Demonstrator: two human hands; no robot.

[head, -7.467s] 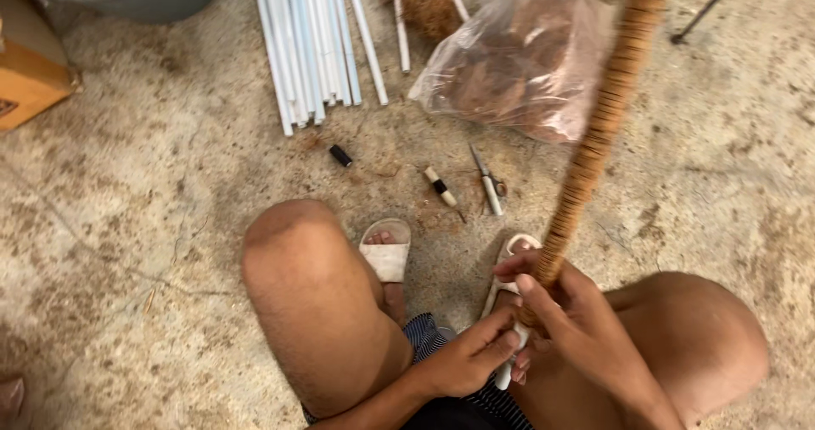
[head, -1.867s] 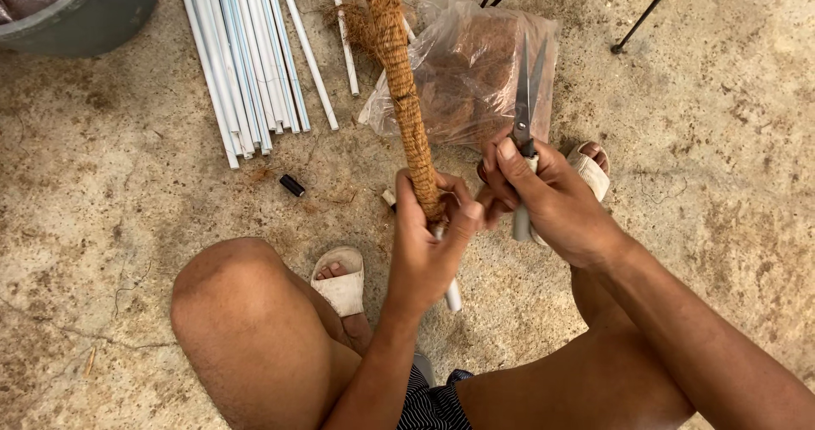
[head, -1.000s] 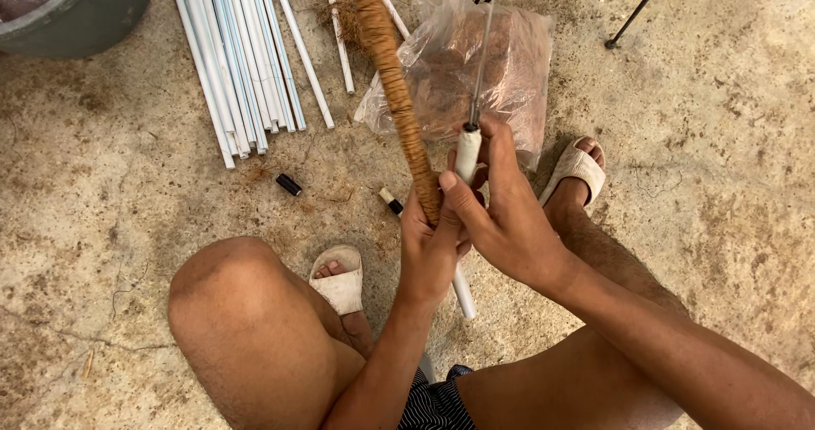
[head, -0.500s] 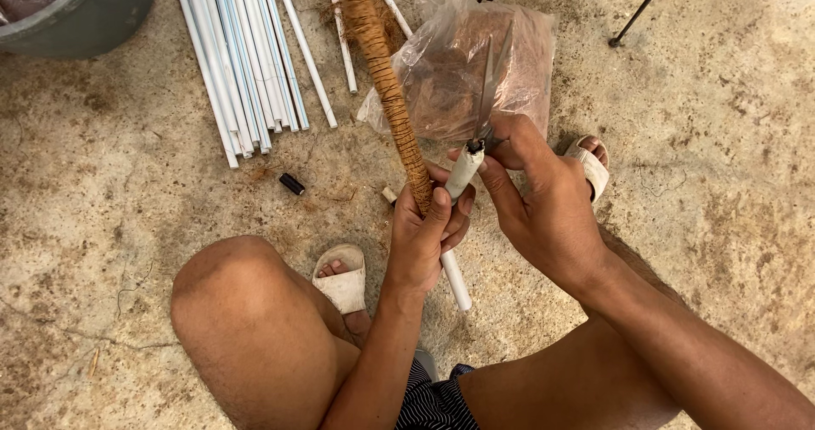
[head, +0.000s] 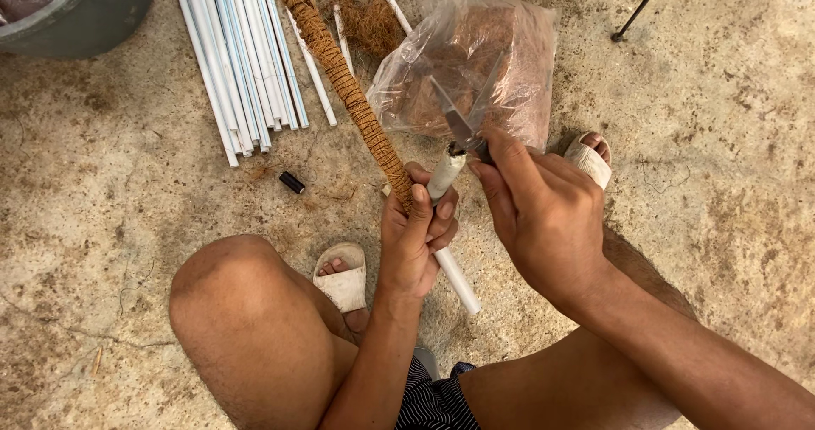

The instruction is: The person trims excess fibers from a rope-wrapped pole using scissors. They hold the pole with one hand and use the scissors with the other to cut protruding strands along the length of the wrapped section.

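My left hand (head: 416, 235) grips a white pipe whose upper length is wound with brown coir rope (head: 340, 73); the bare white end (head: 457, 279) sticks out below my fist toward the floor. A short white stub (head: 445, 174) rises from the same fist. My right hand (head: 543, 218) holds a pair of metal scissors (head: 465, 118), blades apart, their pivot just above the stub's tip. I am seated on the floor, knees apart, feet in white sandals.
A clear plastic bag of brown coir fibre (head: 471, 65) lies behind the scissors. A bundle of white pipes (head: 242, 56) lies at upper left beside a grey tub (head: 76, 10). A small black cap (head: 291, 182) lies on the concrete. Thin black stand legs (head: 637, 10) rise at upper right.
The rope-wound pipe has tilted further to the left. My right hand has brought the scissors to the white stub's tip and spread the blades.
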